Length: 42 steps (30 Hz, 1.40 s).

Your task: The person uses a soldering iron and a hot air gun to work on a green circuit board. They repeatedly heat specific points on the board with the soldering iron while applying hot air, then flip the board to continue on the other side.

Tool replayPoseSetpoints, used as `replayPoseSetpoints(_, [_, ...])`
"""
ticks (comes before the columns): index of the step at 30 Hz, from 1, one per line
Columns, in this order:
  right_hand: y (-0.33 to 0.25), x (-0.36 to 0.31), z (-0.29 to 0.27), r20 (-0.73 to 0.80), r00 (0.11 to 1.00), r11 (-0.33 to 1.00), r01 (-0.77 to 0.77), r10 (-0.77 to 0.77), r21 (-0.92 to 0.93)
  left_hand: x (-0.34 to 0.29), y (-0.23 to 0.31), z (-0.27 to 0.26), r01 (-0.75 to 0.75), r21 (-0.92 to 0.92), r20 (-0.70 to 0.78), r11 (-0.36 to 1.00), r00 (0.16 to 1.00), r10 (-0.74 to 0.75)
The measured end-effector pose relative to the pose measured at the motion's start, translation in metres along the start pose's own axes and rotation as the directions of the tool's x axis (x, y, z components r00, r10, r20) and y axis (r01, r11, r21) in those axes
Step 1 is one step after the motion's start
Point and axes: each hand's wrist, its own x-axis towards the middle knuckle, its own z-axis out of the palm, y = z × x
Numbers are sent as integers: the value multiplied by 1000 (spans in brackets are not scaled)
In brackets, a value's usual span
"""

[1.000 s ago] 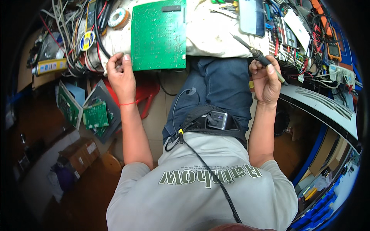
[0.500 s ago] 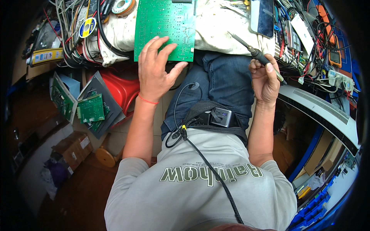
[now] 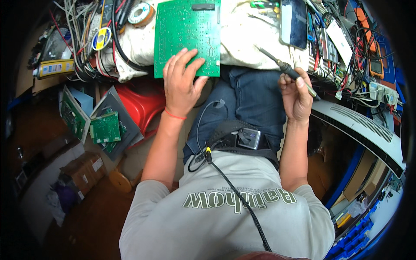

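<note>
A large green circuit board (image 3: pixel 186 32) lies on the white cloth of the bench, its near edge toward my lap. My left hand (image 3: pixel 184 82) rests over the board's lower part with fingers spread, fingertips on or just above its surface. Whether they press on it I cannot tell. In my right hand (image 3: pixel 298 93), right of the board, is a soldering iron (image 3: pixel 287 68). My fingers close round its dark grip, and its thin tip points up and left, apart from the board.
Solder wire spools (image 3: pixel 141 14) and a yellow-labelled reel (image 3: pixel 101 39) sit among cables at left. A phone (image 3: pixel 294 26) lies right of the board, near tools and an orange multimeter (image 3: pixel 376 66). Below left are a red stool (image 3: pixel 138 106) and more boards (image 3: pixel 105 128).
The whole view has shifted slightly, so the board's far part shows more. My left hand stays over the board's lower part; my right hand still holds the soldering iron in nearly the same pose.
</note>
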Motion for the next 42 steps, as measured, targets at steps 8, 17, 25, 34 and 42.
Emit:
replayPoseSetpoints(8, [-2,0,-2,-25,1000,999,3,-1,45,21,5,5,-35,58,-92,998,995,40])
replayPoseSetpoints(17, [-4,-1,-9,-34,999,1000,7,-7,16,28,-13,-2,-88,35,-17,995,996,89])
replayPoseSetpoints(25, [-4,-4,-14,-9,1000,998,23,-23,55,25,-14,-27,74,-167,-215,983,970,-109])
replayPoseSetpoints(34, [-5,-4,-7,-24,1000,999,4,-3,54,109,-106,-87,80,432,-296,898,953,57])
replayPoseSetpoints(42, [-10,-11,-9,-60,997,997,48,-44,61,170,-146,-65,258,618,-120,743,964,-235])
